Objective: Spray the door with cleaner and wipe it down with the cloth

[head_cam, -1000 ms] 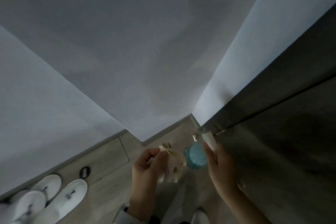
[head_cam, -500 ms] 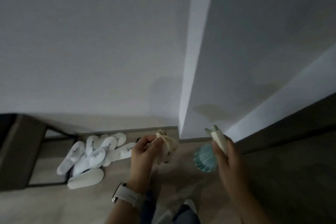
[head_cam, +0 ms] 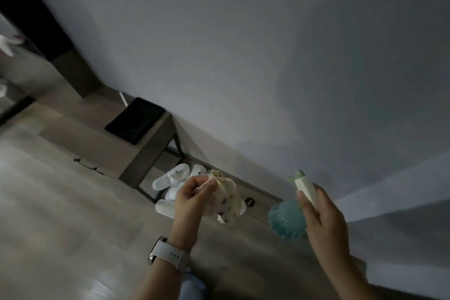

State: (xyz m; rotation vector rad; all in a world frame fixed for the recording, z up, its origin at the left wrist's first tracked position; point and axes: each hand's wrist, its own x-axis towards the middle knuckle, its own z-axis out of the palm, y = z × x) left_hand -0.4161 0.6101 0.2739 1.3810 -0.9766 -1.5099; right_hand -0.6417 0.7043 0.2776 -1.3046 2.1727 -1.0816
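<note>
Cloth (head_cam: 225,198) bunched in left grip (head_cam: 191,202).

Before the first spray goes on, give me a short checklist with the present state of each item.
1. Spray bottle held in right hand: ok.
2. Nozzle aimed at the door: cannot tell; it points up toward a pale wall, and which surface is the door is unclear.
3. Cloth held in left hand: ok.
4. Cloth opened for wiping: not ok; it is bunched.
5. Floor near the wall free of things: not ok; white slippers lie by a bench.
</note>
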